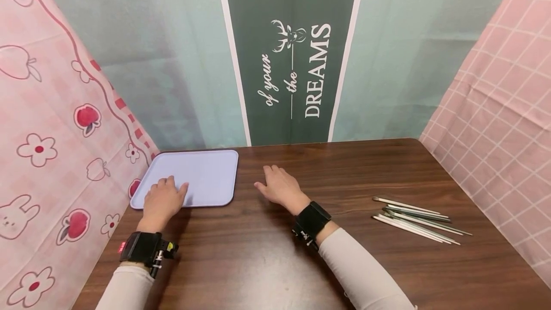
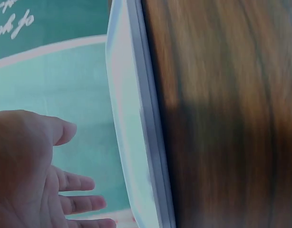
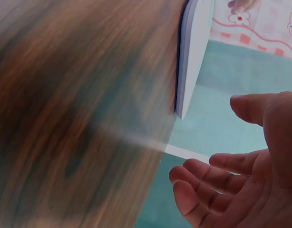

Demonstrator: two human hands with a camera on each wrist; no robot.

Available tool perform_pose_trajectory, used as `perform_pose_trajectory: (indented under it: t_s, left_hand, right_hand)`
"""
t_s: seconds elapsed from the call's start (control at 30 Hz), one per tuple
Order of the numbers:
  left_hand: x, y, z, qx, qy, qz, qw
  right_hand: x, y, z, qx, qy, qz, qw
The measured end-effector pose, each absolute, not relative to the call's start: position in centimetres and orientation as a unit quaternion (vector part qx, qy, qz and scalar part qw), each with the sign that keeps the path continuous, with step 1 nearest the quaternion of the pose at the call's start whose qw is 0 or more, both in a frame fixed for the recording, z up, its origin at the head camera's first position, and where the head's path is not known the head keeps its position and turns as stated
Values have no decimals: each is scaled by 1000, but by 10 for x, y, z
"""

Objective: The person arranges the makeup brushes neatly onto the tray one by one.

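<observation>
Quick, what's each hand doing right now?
Left hand: open, over the tray, holding nothing.
Right hand: open, above the table, holding nothing.

Left hand (image 1: 162, 201) palm-down, fingers relaxed; right hand (image 1: 281, 187) likewise, fingers loosely spread, holding nothing.

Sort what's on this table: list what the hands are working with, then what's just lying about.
In hand:
- tray, left hand over its near edge
- right hand, open, on or just above the table beside the tray

Lying about:
- bundle of brushes, untouched at the right
</observation>
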State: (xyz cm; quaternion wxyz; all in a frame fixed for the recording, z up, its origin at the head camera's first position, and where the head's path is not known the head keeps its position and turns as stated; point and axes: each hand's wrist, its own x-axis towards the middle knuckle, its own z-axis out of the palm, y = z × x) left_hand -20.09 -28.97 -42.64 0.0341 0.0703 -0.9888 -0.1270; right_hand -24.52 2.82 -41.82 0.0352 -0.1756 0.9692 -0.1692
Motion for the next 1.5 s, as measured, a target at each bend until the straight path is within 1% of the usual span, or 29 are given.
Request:
perform_pose_trajectory:
  t_s: [0.2,0.4,0.57,0.87,1.13,1.5]
  left_hand:
    - [-203,-317,-424,106,-986,-123,42]
    - [-207,-339,-424,149,-980,-132,12]
    - [-209,-355,-426,170,-976,-133,3]
    - [-215,-368,-424,211,-966,-144,-37]
    - [-220,-369,-423,220,-963,-144,-57]
    - [-221,-376,-430,201,-971,-118,-54]
  right_hand:
    - [-250,12,-419,-178,967,-174,48]
    - [-253,-6,-419,-174,967,-171,71]
    - [-254,-22,-421,-174,967,-165,81]
    - [-256,-44,-426,-167,969,-158,94]
    - [-260,-55,-432,-157,969,-157,108]
    - [-258,-70,-437,-152,970,-133,134]
